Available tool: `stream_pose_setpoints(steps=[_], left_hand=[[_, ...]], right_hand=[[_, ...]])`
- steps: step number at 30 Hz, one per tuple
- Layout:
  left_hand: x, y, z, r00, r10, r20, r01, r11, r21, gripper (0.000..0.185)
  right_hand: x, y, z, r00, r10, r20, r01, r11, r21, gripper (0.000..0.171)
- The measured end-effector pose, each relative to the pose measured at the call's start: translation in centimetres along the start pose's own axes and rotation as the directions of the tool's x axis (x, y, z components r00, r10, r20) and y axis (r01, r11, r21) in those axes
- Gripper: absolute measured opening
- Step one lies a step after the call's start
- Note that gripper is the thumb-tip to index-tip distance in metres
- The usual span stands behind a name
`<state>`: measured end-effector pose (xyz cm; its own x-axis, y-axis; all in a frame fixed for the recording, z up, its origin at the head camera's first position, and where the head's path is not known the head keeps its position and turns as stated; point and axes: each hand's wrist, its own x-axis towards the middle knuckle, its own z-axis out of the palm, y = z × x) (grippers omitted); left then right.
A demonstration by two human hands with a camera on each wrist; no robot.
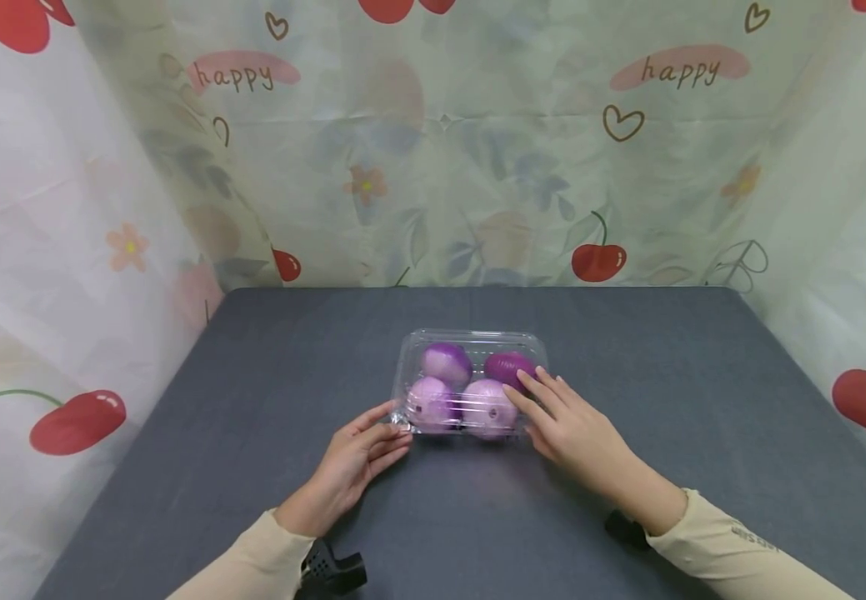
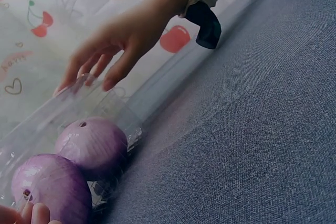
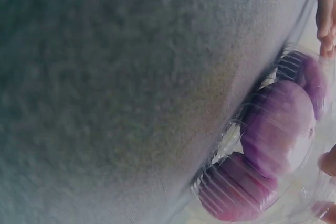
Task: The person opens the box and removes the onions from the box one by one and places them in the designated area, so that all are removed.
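Observation:
A clear plastic clamshell box (image 1: 470, 336) with several red onions (image 1: 489, 407) inside sits on the table, its lid down over them. At its near left corner, my left hand (image 1: 353, 462) pinches the edge between thumb and fingers. My right hand (image 1: 578, 429) lies over the right side of the lid, fingers spread and nearly straight, fingertips on the plastic. The left wrist view shows the right hand (image 2: 123, 40) from the side, over the box, with two onions (image 2: 92, 148) near. In the right wrist view, the onions (image 3: 278, 129) show through the ribbed wall.
Dark grey cloth covers the table (image 1: 290, 358). Behind and at both sides hangs a pale curtain (image 1: 440, 167) printed with cherries, hearts and flowers. A black wrist mount (image 1: 335, 571) sits under the left forearm.

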<state>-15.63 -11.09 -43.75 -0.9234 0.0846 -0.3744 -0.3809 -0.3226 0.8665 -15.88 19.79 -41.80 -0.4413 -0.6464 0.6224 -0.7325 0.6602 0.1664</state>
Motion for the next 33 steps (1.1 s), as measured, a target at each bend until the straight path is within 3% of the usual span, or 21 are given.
stream_pose_setpoints(steps=[7,16,23,28,33], left_hand=[[-0.1,0.1,0.1,1.000,-0.002,-0.002,0.002,1.000,0.006,0.047],[-0.1,0.1,-0.1,1.000,-0.006,0.007,0.006,1.000,0.000,0.049],[0.0,0.1,-0.4,1.000,-0.005,0.011,0.006,1.000,-0.008,0.048],[0.1,0.1,-0.4,1.000,-0.015,0.004,0.015,1.000,-0.006,0.049],[0.0,0.1,-0.4,1.000,-0.016,0.014,0.016,1.000,-0.004,0.050]], right_hand=[[-0.4,-0.3,0.6,0.999,0.011,-0.046,-0.012,1.000,-0.009,0.047],[0.0,0.1,0.4,0.994,-0.038,-0.102,0.044,0.997,0.062,0.046],[0.4,1.4,-0.7,1.000,0.014,-0.006,-0.012,0.987,0.160,0.049],[0.9,2.5,-1.2,1.000,-0.025,0.014,0.022,0.985,0.174,0.040],[2.1,4.3,-2.4,0.999,-0.024,0.030,0.017,0.979,0.202,0.045]])
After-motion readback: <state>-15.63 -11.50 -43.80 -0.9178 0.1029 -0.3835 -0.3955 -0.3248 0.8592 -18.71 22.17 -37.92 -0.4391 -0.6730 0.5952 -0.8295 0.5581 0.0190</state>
